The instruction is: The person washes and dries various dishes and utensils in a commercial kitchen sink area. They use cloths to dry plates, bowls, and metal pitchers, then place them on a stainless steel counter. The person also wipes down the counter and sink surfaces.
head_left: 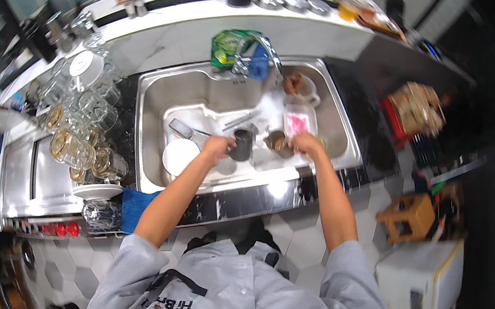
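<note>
My left hand (217,148) grips a dark mug (243,146) by its side, over the steel sink (142,112). In my right hand (306,145) is a small brownish cup (274,140), its mouth tilted toward the dark mug. Just beyond that hand lies a clear plastic container (306,112) with something pink in it. A white mug (308,89) stands farther back in the basin. Left of my left hand rest a white round dish (180,157) and a grey rectangular item (181,128). What the cup holds is too blurred to name.
The chrome faucet (272,53) arches over the sink beside a green plastic bag (226,48) and a blue cloth (259,62). Glass mugs (72,148) crowd the left counter, near stacked white plates (99,190). Cardboard (415,108) sits at right; a brown stool (406,216) stands on the floor.
</note>
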Motion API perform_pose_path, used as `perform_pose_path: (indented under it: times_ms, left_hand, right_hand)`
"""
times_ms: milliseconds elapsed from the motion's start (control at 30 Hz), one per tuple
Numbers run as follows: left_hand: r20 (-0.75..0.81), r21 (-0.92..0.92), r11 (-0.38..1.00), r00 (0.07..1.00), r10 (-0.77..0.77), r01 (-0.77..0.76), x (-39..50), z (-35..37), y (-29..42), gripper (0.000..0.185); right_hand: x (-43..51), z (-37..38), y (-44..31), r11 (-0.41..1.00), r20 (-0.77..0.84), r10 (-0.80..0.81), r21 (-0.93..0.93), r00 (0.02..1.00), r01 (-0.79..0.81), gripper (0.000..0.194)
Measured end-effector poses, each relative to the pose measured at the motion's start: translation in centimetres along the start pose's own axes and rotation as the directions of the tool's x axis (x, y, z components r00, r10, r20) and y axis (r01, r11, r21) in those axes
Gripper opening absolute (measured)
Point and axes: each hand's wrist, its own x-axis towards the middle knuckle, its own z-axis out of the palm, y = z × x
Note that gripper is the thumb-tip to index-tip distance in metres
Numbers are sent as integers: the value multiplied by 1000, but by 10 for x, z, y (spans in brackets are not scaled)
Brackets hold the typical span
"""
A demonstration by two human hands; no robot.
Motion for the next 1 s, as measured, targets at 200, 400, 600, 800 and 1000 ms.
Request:
perform_pose_path:
  times_ms: [200, 400, 600, 800, 1000]
  left_hand:
    - [-141, 549, 825, 988, -63, 131, 57, 74, 7, 37]
    - [-124, 780, 623, 990, 64, 57, 82, 40, -58, 34]
    - [-290, 655, 693, 747, 598, -301, -76, 53, -14, 36]
    - [-622, 726, 545, 62, 781, 421, -305, -19, -76, 38]
    - [-678, 729, 684, 148, 720, 15, -346, -48, -144, 15]
  right_hand:
    - [83, -15, 111, 839, 268, 103, 494, 958, -229, 12]
    - [104, -5, 54, 993, 486, 62, -120, 872, -4, 15]
    - [160, -6, 148, 705, 386, -68, -634, 920, 318, 23]
    - [36, -16, 69, 779, 28, -375, -533, 927, 331, 31]
    - [-194, 124, -119, 773, 13, -631, 92, 776, 627, 22]
